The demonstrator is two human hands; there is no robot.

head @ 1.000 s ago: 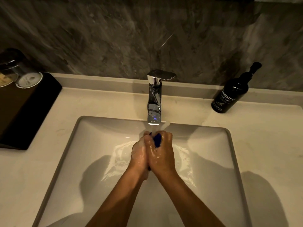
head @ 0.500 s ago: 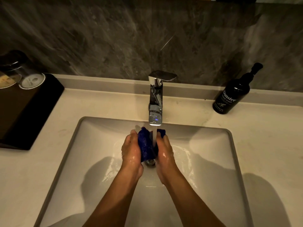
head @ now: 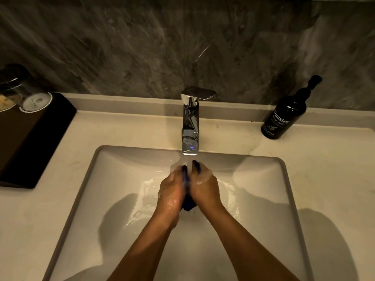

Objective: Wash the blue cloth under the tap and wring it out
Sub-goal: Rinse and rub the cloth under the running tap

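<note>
**Cloth pressed between both palms under the running tap**

The left hand (head: 171,190) and right hand (head: 205,188) squeeze the blue cloth (head: 188,201) together mid-basin, just below the tap (head: 190,126) spout. Open sink (head: 89,179) room lies at 9 and 3 o'clock; the soap bottle (head: 284,116) stands well apart at 2 o'clock.

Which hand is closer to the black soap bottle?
Right. The right hand is on the soap bottle's side of the sink; the left hand is beyond it, farther away.

left hand (head: 172,191) and right hand (head: 205,187) pressed together again, blue cloth (head: 188,201) mostly hidden
</note>
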